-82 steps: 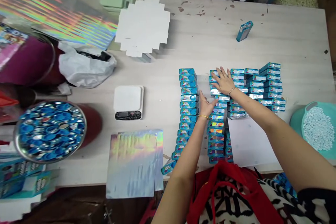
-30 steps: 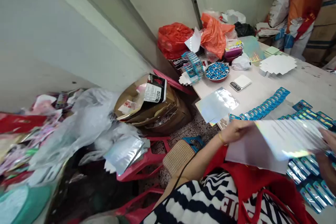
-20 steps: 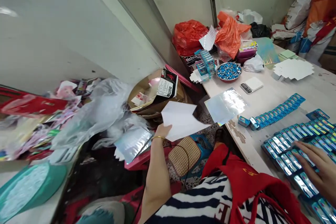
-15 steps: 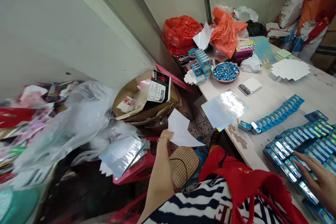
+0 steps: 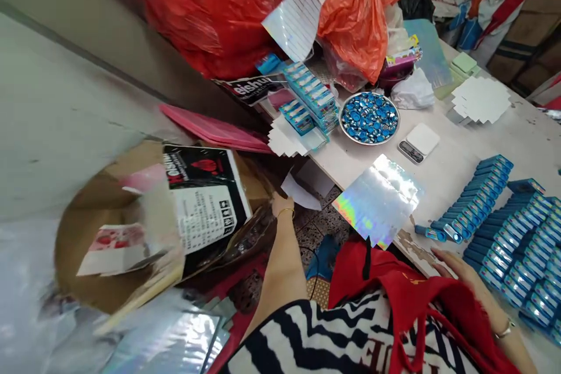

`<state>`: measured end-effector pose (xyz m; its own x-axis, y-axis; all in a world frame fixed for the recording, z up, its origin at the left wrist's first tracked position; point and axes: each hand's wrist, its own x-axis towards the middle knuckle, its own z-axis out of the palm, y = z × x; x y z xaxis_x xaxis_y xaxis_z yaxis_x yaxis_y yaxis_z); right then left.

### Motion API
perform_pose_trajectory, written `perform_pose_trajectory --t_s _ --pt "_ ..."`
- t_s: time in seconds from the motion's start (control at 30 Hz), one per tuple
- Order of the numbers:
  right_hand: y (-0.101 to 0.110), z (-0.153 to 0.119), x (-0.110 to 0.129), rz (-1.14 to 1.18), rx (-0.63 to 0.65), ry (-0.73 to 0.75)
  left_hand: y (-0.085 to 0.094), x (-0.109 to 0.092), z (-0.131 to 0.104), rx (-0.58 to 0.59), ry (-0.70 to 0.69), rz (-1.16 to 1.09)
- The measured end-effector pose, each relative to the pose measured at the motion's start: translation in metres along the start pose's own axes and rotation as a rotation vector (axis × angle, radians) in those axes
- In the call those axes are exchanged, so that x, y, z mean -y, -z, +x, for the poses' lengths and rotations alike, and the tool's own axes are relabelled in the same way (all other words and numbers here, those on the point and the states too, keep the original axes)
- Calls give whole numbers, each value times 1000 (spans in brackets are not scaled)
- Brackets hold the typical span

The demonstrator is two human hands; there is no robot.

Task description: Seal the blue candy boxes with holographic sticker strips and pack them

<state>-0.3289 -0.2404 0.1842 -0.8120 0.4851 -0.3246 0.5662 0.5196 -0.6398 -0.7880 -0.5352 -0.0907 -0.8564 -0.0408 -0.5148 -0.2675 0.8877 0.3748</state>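
Observation:
My left hand [image 5: 283, 204] reaches down past the table's left edge, its fingers mostly hidden behind the back of the hand. A curled white sheet [image 5: 301, 193] lies just beyond it in view; whether my fingers still pinch it, I cannot make out. My right hand [image 5: 456, 269] rests on the table's near edge with fingers stretched out and nothing held. Beside it stand close-packed rows of small blue boxes [image 5: 521, 245], with another row [image 5: 477, 193] farther back. A shiny silver sheet [image 5: 379, 198] overhangs the table edge between my hands.
A metal bowl of blue discs [image 5: 369, 118] and a small scale [image 5: 418, 143] sit on the table. White card sheets [image 5: 481, 98] lie behind. Left of my arm stands an open cardboard box [image 5: 258, 181]. Red plastic bags [image 5: 210, 6] crowd the back. Silver sheets [image 5: 166, 333] lie lower left.
My view has shifted forward. The left hand has moved with the white sheet toward the floor beside the table. My right hand has come away from the blue boxes onto the table edge.

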Motion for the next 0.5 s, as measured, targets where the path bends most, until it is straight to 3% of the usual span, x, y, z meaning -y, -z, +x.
perform_pose_trajectory --t_s 0.1,0.2,0.27,0.37,0.5 --pt "-13 13 18 0 75 -137 -39 -26 2 183 -182 -61" --pt "-22 22 30 13 101 -180 -88 -44 -26 399 -314 -84" --pt "-27 25 36 38 93 -165 -112 -49 -48 479 -355 -57" --pt "-36 24 38 92 14 -151 -126 -53 -64 510 -392 16" --pt "-55 25 26 249 -49 -299 -115 -66 -53 459 -436 114"
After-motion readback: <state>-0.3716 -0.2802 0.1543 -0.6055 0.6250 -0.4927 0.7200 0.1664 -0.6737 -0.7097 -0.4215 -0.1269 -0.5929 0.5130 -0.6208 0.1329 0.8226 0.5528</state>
